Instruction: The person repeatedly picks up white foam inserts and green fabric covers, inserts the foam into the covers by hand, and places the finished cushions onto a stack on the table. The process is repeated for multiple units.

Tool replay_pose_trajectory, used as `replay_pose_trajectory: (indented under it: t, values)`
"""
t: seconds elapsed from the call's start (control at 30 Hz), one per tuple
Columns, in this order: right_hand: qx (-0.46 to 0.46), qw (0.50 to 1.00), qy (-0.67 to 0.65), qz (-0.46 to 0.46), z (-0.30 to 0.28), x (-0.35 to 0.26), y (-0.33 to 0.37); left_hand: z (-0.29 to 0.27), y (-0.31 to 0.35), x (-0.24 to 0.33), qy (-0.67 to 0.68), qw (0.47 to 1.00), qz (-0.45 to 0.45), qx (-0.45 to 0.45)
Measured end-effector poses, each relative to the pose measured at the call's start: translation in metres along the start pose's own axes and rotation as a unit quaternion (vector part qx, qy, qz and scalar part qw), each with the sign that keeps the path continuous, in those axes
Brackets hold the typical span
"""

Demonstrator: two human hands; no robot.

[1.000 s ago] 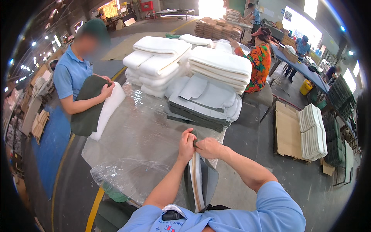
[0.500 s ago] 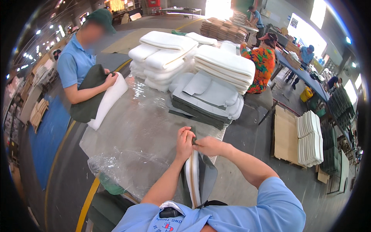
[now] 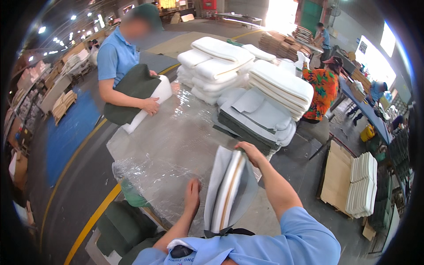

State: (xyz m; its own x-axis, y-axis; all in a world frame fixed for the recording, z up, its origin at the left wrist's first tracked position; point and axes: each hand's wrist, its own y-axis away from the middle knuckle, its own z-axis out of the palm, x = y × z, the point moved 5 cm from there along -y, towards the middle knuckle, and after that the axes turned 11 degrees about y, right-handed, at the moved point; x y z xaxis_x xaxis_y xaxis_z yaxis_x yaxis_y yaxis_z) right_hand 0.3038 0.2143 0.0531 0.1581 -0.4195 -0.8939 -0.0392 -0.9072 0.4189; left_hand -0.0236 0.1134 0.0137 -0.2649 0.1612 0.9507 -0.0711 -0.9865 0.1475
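Observation:
My right hand (image 3: 249, 152) grips the upper end of a grey fabric cover (image 3: 216, 176), fingers curled round it. Between the cover's spread sides stands a white foam pad (image 3: 232, 185) with a tan stripe along its edge; its lower end rests against my front. My left hand (image 3: 193, 193) is apart from the cover, to its left over the plastic-wrapped table (image 3: 163, 150), fingers stretched and holding nothing. Beyond my right hand lies a stack of grey and dark green covers (image 3: 251, 112).
White foam pads (image 3: 216, 62) are piled at the table's far side, with more folded pads (image 3: 282, 84) beside them. Across on the left, a co-worker (image 3: 119, 62) handles a dark green cover (image 3: 134, 95) and white pad. Dark green pieces (image 3: 123, 227) lie at lower left.
My left hand has let go of the cover's upper end and moved down to the left. The cover's sides have spread apart. The co-worker's hand has moved down along their pad.

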Motion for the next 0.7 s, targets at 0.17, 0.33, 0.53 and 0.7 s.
replay_pose_trajectory:
  t: [0.17, 0.33, 0.53, 0.7]
  values:
    - [-0.028, 0.994, 0.067, 0.077, -0.01, 0.01, 0.021, -0.08, 0.176, -0.062, -0.019, 0.911, -0.395, 0.112]
    - [0.034, 0.994, 0.09, 0.06, -0.021, 0.022, 0.023, -0.056, 0.165, -0.069, 0.191, 0.91, -0.338, 0.144]
    - [0.054, 0.997, 0.056, 0.03, -0.006, 0.043, 0.07, -0.123, 0.134, 0.011, 0.326, 0.912, -0.178, 0.174]
    - [-0.021, 0.998, -0.04, 0.045, 0.03, 0.076, 0.155, -0.16, 0.057, 0.095, 0.259, 0.945, -0.083, 0.179]
